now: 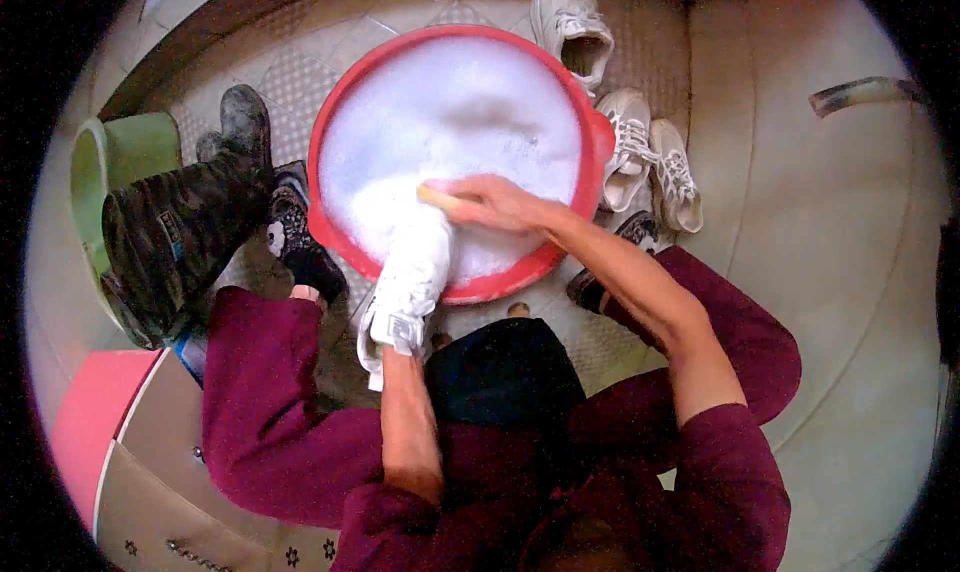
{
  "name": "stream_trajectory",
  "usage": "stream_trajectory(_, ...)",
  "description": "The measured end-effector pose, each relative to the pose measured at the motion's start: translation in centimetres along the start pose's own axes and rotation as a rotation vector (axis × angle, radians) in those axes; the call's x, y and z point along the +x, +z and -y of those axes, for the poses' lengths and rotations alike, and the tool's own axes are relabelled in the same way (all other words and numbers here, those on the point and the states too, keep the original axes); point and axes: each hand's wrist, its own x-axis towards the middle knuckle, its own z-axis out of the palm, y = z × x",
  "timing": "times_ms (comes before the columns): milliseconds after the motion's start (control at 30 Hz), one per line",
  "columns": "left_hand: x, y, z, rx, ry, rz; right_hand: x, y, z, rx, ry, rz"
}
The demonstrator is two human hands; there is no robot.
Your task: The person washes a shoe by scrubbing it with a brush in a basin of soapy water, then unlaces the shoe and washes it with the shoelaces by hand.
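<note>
A white shoe (412, 272) lies over the near rim of a red basin (330, 100), its toe in white suds (450, 82). The forearm on the left ends inside the shoe's opening, so the fingers of my left hand are hidden. My right hand (495, 204) is closed around a small yellowish object (440, 198), perhaps a brush or a bar, which touches the toe end of the shoe. Foam covers what lies lower in the basin.
White shoes (575, 32), (628, 137) and another white shoe (677, 177) stand right of the basin. Camouflage boots (185, 222) lean by a green tub (140, 140) at the left. A cabinet (170, 472) stands lower left; a pipe (865, 94) juts out at the right.
</note>
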Motion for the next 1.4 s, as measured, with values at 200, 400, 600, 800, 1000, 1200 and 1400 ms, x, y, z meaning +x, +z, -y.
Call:
stream_trajectory(200,-0.5,-0.3,0.2,0.025,-0.007,0.01,4.3,1.0,-1.5,-0.103,0.03,-0.023)
stream_trajectory(400,0.1,-0.5,0.3,0.035,-0.007,0.014,2.6,-2.9,-3.1,-0.311,0.155,-0.417)
stream_trajectory(600,-0.3,-0.4,0.4,0.044,-0.018,0.019,0.1,0.0,-1.0,0.197,-0.029,-0.243)
stream_trajectory(800,-0.1,-0.3,0.4,0.042,-0.024,0.011,0.7,-1.2,4.0,-0.174,-0.041,0.075)
stream_trajectory(1000,-0.2,-0.1,-0.2,0.034,-0.02,0.017,5.8,-1.0,4.8,-0.175,0.108,0.357)
stream_trajectory(1200,0.3,0.0,-0.6,0.029,-0.01,0.015,-0.3,-2.7,0.1,0.013,-0.126,0.211)
stream_trajectory(1400,0.3,0.1,-1.8,0.025,0.018,0.028,6.2,1.9,3.1,-0.214,-0.038,0.405)
